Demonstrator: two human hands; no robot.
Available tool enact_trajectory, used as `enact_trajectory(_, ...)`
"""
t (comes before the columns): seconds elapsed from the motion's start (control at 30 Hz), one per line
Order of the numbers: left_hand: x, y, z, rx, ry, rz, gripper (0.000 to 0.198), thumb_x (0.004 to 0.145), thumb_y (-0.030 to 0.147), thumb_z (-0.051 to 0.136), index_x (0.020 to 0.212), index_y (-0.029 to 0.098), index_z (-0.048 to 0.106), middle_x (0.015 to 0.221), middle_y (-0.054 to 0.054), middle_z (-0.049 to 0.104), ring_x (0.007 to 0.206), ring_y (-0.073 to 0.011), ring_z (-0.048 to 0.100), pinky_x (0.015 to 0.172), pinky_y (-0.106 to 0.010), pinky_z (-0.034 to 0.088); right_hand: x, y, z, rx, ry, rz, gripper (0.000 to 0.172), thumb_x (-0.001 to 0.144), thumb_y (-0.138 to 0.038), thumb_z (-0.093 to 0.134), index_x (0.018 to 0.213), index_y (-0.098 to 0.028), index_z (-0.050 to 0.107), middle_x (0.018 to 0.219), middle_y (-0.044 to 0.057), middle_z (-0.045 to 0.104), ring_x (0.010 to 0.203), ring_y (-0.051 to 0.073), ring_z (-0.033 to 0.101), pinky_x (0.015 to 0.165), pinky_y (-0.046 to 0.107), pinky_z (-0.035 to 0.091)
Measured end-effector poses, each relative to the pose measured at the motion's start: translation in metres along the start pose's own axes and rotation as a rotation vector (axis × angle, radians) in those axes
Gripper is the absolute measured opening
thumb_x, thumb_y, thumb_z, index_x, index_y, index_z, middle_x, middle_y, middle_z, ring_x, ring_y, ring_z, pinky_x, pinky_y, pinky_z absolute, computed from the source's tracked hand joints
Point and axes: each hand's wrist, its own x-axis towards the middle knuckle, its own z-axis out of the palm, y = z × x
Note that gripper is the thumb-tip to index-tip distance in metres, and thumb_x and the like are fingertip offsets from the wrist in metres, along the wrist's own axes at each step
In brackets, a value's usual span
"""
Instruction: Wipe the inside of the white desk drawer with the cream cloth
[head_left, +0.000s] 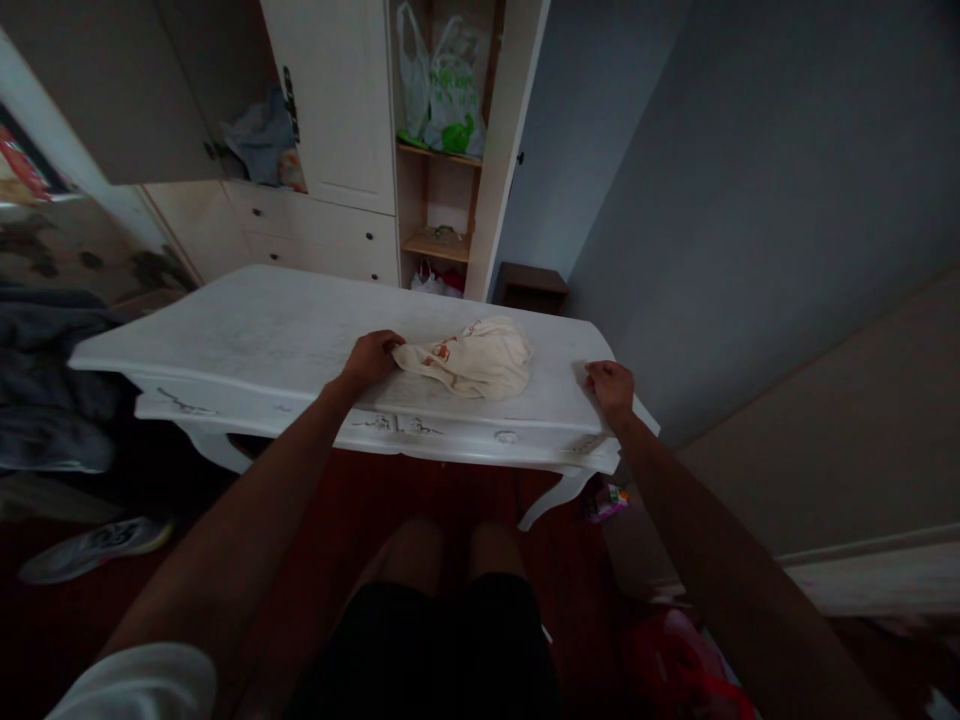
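Observation:
A crumpled cream cloth garment (487, 362) with a reddish-orange print lies on the white table (300, 305); its exact kind is hidden by the folds. At its left end, my left hand (373, 358) is closed, pinching the edge of the fabric between thumb and fingers. My right hand (610, 388) rests near the right end of the tabletop, apart from the garment. Its fingers are curled together and I see nothing between them.
Behind the table stands a white wardrobe (345, 100) with an open section holding plastic bags (454, 90). Dark clothes (52, 370) are heaped at left, above a shoe (101, 548). A grey wall (750, 200) borders the right side. A red bag (675, 665) lies on the floor.

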Motion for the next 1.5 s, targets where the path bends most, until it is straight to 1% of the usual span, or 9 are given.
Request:
enact_trajectory(0.17, -0.004, -0.009, 0.004, -0.299, -0.046, 0.045, 0.045, 0.064, 0.011, 0.050, 0.103, 0.015, 0.071, 0.106, -0.008, 0.072, 0.096, -0.0204, 0.066, 0.091, -0.030, 0.050, -0.002, -0.002, -0.001, 0.047, -0.020, 0.024, 0.019, 0.068, -0.031, 0.057, 0.064, -0.014, 0.063, 0.049, 0.000, 0.057, 0.044, 0.011, 0.049, 0.047, 0.023, 0.040)
enact_trajectory(0.3, -0.006, -0.007, 0.007, -0.229, 0.075, -0.080, 0.047, 0.065, 0.009, 0.047, 0.105, 0.014, 0.070, 0.105, -0.009, 0.072, 0.097, -0.0214, 0.066, 0.092, -0.033, 0.049, -0.003, -0.002, -0.002, 0.031, -0.015, 0.015, 0.018, 0.069, -0.030, 0.058, 0.063, -0.014, 0.063, 0.050, 0.000, 0.057, 0.045, 0.010, 0.049, 0.048, 0.023, 0.040)
enact_trajectory(0.43, -0.009, -0.001, 0.006, -0.213, 0.146, -0.093, 0.032, 0.074, 0.015, 0.048, 0.096, 0.015, 0.071, 0.099, -0.008, 0.072, 0.095, -0.0210, 0.065, 0.091, -0.031, 0.048, -0.003, -0.001, -0.002, 0.014, -0.004, 0.015, 0.016, 0.070, -0.028, 0.058, 0.062, -0.014, 0.063, 0.050, 0.000, 0.057, 0.046, 0.010, 0.049, 0.049, 0.023, 0.040)
enact_trajectory(0.5, -0.010, 0.002, 0.004, -0.259, 0.176, -0.097, 0.025, 0.077, 0.022, 0.050, 0.090, 0.015, 0.070, 0.094, -0.008, 0.072, 0.090, -0.0203, 0.065, 0.086, -0.031, 0.049, -0.003, -0.001, -0.002, 0.018, -0.007, 0.024, 0.016, 0.070, -0.027, 0.058, 0.063, -0.014, 0.063, 0.050, 0.000, 0.057, 0.045, 0.010, 0.048, 0.048, 0.022, 0.040)
enact_trajectory(0.67, -0.015, 0.006, -0.004, -0.519, 0.268, -0.223, 0.025, 0.078, 0.027, 0.050, 0.086, 0.012, 0.069, 0.077, -0.006, 0.070, 0.061, -0.0127, 0.059, 0.060, -0.023, 0.047, 0.000, 0.004, -0.001, 0.000, -0.004, 0.005, 0.017, 0.071, -0.028, 0.058, 0.064, -0.014, 0.064, 0.050, 0.000, 0.058, 0.046, 0.010, 0.049, 0.049, 0.022, 0.040)
enact_trajectory(0.77, -0.017, 0.008, -0.006, -0.607, 0.345, -0.239, 0.024, 0.076, 0.026, 0.051, 0.085, 0.012, 0.069, 0.071, -0.005, 0.068, 0.056, -0.0103, 0.055, 0.054, -0.020, 0.043, 0.000, 0.003, -0.001, 0.010, -0.004, 0.011, 0.016, 0.071, -0.028, 0.058, 0.062, -0.015, 0.064, 0.049, -0.001, 0.057, 0.045, 0.010, 0.048, 0.048, 0.022, 0.040)
enact_trajectory(0.97, -0.019, 0.013, -0.007, -0.588, 0.319, -0.254, 0.021, 0.073, 0.025, 0.054, 0.081, 0.012, 0.069, 0.067, -0.004, 0.067, 0.054, -0.0097, 0.054, 0.053, -0.020, 0.042, -0.001, 0.001, -0.001, 0.039, -0.014, 0.022, 0.016, 0.070, -0.027, 0.059, 0.061, -0.015, 0.063, 0.049, -0.001, 0.057, 0.045, 0.010, 0.049, 0.048, 0.021, 0.040)
enact_trajectory(1.17, -0.020, 0.013, -0.008, -0.611, 0.351, -0.260, 0.023, 0.072, 0.026, 0.053, 0.082, 0.012, 0.069, 0.066, -0.003, 0.066, 0.054, -0.0098, 0.053, 0.053, -0.020, 0.042, 0.001, 0.006, -0.001, 0.015, -0.005, 0.001, 0.018, 0.071, -0.030, 0.059, 0.063, -0.014, 0.064, 0.049, -0.001, 0.058, 0.045, 0.010, 0.049, 0.048, 0.022, 0.039)
enact_trajectory(1.5, -0.017, 0.012, -0.008, -0.605, 0.372, -0.297, 0.026, 0.072, 0.028, 0.052, 0.082, 0.011, 0.069, 0.066, -0.004, 0.065, 0.055, -0.0100, 0.054, 0.055, -0.021, 0.043, -0.003, 0.001, -0.001, 0.032, -0.003, 0.027, 0.017, 0.070, -0.030, 0.058, 0.064, -0.015, 0.063, 0.050, 0.000, 0.058, 0.046, 0.011, 0.049, 0.049, 0.023, 0.040)
